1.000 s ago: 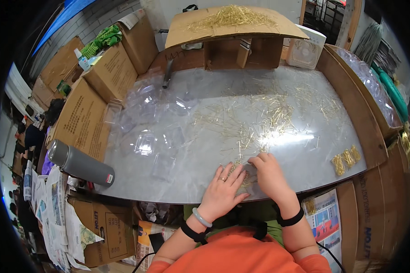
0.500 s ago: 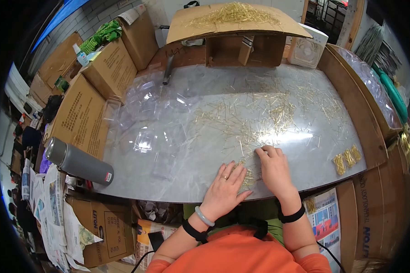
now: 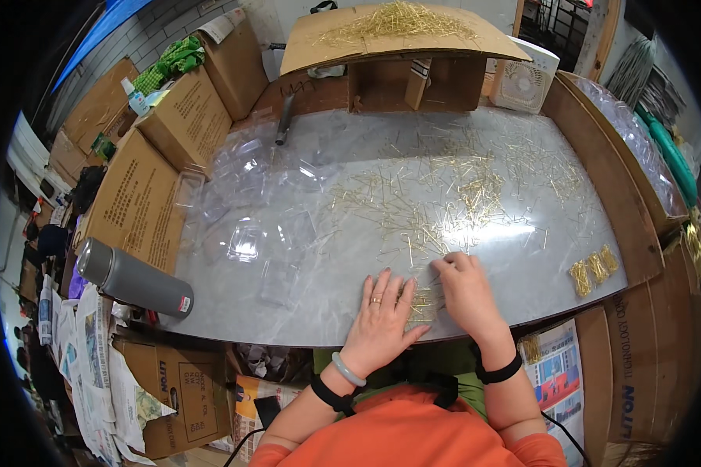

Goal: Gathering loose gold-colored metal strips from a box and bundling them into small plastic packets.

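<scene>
My left hand (image 3: 377, 325) lies on the grey tabletop (image 3: 331, 300) near its front edge, fingers stretched out. Its thumb and forefinger side borders a small row of thin gold-coloured wire pins (image 3: 422, 305). Just to the right of that row, my right hand (image 3: 469, 294) is closed, with its fingers curled down at the table surface. What its fingertips pinch is hidden. Beyond both hands, many loose gold pins (image 3: 479, 187) lie scattered, some with bent ends. Three small bundles of gold pins (image 3: 597, 269) sit by the right edge.
Clear plastic boxes (image 3: 249, 241) cover the left of the table, beside a grey flask (image 3: 136, 276). A dark-handled tool (image 3: 286, 121) lies farther back. Cardboard boxes (image 3: 136, 206) line the left side. At the back, a cardboard sheet (image 3: 311, 53) bears more pins, near a white fan (image 3: 524, 84).
My left fingers have shifted slightly left and away from me, uncovering more of the pin row. The right fingertips have moved a little left.
</scene>
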Tool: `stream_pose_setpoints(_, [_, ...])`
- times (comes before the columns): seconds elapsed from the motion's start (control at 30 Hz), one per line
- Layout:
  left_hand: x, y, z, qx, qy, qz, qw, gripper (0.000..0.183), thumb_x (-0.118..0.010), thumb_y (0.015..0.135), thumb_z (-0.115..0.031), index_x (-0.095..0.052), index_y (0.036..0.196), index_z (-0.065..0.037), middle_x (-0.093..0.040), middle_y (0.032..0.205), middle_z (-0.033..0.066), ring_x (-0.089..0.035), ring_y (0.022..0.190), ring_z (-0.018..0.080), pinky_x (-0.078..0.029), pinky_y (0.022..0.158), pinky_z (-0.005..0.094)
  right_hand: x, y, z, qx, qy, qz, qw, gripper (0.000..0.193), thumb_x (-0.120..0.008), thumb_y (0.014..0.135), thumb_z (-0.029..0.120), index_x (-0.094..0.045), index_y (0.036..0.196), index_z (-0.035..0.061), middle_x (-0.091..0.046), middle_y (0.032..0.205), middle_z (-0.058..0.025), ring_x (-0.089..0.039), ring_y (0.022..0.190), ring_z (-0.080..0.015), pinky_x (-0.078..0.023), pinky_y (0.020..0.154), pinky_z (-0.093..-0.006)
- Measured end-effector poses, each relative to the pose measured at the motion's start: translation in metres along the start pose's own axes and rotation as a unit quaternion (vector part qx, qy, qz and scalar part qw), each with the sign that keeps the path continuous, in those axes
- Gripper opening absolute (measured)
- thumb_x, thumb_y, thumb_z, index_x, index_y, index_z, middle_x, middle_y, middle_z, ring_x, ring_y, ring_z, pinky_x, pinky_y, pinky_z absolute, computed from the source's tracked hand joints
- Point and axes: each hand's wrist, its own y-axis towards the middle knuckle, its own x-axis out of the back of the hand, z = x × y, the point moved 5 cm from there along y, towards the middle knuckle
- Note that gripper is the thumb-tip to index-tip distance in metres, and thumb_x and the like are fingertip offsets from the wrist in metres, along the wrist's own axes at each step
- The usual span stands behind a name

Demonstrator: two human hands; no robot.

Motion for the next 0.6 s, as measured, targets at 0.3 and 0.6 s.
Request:
stream_pose_setpoints(0.3, [-0.005,0.001,0.000,-0.008,-0.011,0.026,1.000,0.062,-0.066,0.093,-0.045,-0.053,0.139,-0.006,-0.046,0.139,0.0212,-0.037,0.138,0.0435,-0.028,0.117,0.0579,0.004,-0.007,-0.021,-0.065,-0.053,0.011,0.996,0.019,-0.068,0.086,0.007,-0.068,0.104,0.0061,-0.063,0.097,-0.0120,-0.059,0.093,-0.0339,-0.049,0.081,-0.0445])
stream_pose_setpoints(0.6, [-0.004,0.002,0.001,-0.020,-0.027,0.032,0.999,0.048,-0.067,0.094,-0.035,-0.059,0.136,-0.015,-0.047,0.140,0.0204,-0.038,0.138,0.0432,-0.030,0.117,0.0574,0.009,-0.011,-0.012,-0.029,0.035,0.006,0.999,0.020,-0.062,0.089,0.002,-0.070,0.107,0.0052,-0.064,0.100,-0.0132,-0.060,0.098,-0.0344,-0.050,0.085,-0.0430])
